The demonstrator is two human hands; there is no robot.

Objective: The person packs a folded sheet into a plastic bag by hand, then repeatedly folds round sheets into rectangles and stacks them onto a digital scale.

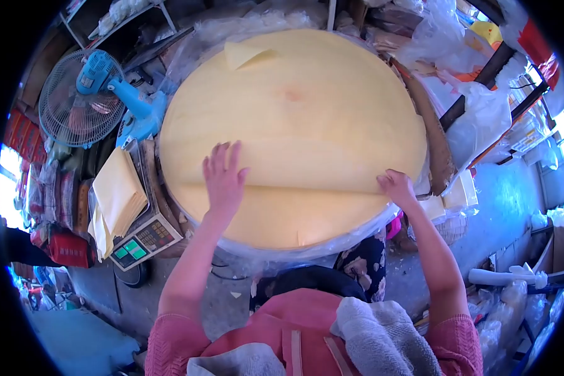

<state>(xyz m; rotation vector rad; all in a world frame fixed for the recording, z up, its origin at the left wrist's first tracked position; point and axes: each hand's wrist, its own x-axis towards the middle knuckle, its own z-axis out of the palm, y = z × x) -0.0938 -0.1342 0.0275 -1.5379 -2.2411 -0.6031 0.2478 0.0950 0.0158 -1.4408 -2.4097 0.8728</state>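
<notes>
A thin, pale yellow round sheet (282, 138) covers most of a large round stack in front of me. Its near side ends in a straight folded edge running left to right, and below that edge shows another yellow sheet layer (288, 219). My left hand (224, 182) lies on the sheet at the left part of the fold, fingers spread. At the fold's right end my right hand (396, 187) has its fingers closed on the sheet edge. A small loose flap (247, 55) of yellow sheet rests at the far side of the stack.
On the left, folded yellow sheets (118, 191) lie on a digital scale (145, 241), with a blue fan (94, 94) behind. Clear plastic (276, 254) hangs round the stack's rim. A cardboard piece (435, 144) and plastic bags (479, 113) stand at the right.
</notes>
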